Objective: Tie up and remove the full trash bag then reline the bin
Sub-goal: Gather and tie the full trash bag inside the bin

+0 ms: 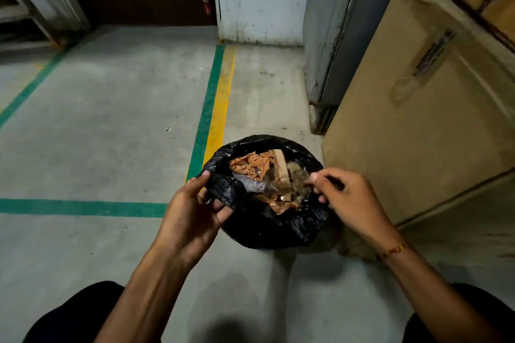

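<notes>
Gripping the black trash bag (267, 225) rim (still untied): left hand (192, 211), right hand (354, 200).

A black trash bag (267, 220) sits on the floor with its mouth open and its rim folded outward, probably over a bin hidden beneath. It is full of crumpled brown paper (250, 163), clear plastic film and cardboard scraps.
</notes>
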Demonstrator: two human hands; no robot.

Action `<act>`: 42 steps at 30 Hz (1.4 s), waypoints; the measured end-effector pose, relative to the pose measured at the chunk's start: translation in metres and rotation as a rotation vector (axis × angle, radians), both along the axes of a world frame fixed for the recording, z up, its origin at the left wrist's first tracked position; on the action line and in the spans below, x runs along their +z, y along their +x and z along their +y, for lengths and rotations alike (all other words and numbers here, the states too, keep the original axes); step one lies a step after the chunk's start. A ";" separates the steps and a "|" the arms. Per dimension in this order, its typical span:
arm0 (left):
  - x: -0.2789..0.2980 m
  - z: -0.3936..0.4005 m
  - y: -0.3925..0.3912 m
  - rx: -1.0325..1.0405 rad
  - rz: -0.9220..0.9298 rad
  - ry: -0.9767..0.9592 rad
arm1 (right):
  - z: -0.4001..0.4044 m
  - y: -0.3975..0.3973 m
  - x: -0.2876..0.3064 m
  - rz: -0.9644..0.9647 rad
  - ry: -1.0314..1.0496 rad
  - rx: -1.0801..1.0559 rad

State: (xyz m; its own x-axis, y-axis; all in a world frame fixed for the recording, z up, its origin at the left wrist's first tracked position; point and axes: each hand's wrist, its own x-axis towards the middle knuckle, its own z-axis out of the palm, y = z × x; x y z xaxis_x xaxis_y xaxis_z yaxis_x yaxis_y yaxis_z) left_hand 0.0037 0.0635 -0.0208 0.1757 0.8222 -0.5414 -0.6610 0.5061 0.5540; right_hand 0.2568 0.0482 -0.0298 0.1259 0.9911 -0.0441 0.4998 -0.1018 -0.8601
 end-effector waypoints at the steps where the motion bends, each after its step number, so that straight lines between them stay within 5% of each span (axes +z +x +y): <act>1: 0.002 0.002 0.000 0.011 -0.024 0.006 | -0.009 -0.002 -0.004 0.127 -0.034 -0.105; 5: 0.003 0.006 -0.001 0.028 -0.070 0.017 | -0.056 -0.025 -0.022 0.557 -0.266 -0.491; 9: 0.003 0.002 0.001 -0.027 -0.025 0.001 | -0.090 -0.062 -0.049 1.093 -0.723 -0.708; 13: 0.004 -0.005 0.003 -0.177 0.159 -0.023 | -0.092 -0.087 -0.067 1.289 -0.713 -0.742; 18: -0.007 -0.010 -0.006 -0.138 0.480 -0.017 | -0.082 -0.069 -0.075 1.375 -0.507 -0.797; 24: -0.017 -0.012 -0.021 -0.137 0.559 -0.048 | -0.077 -0.062 -0.082 1.374 -0.469 -0.767; 32: -0.021 -0.021 -0.017 -0.124 0.451 -0.137 | -0.087 -0.083 -0.086 1.548 -0.571 -0.651; 42: -0.025 -0.011 -0.022 0.025 0.469 -0.098 | -0.084 -0.055 -0.080 1.437 -0.448 -0.842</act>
State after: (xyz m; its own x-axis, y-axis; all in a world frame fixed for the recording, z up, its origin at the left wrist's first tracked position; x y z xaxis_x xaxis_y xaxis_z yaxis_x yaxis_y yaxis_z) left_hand -0.0180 0.0528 -0.0454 -0.1252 0.7641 -0.6328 -0.3643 0.5578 0.7457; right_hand 0.2021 -0.0359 -0.1099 0.1785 0.5588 -0.8098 -0.8955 -0.2487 -0.3690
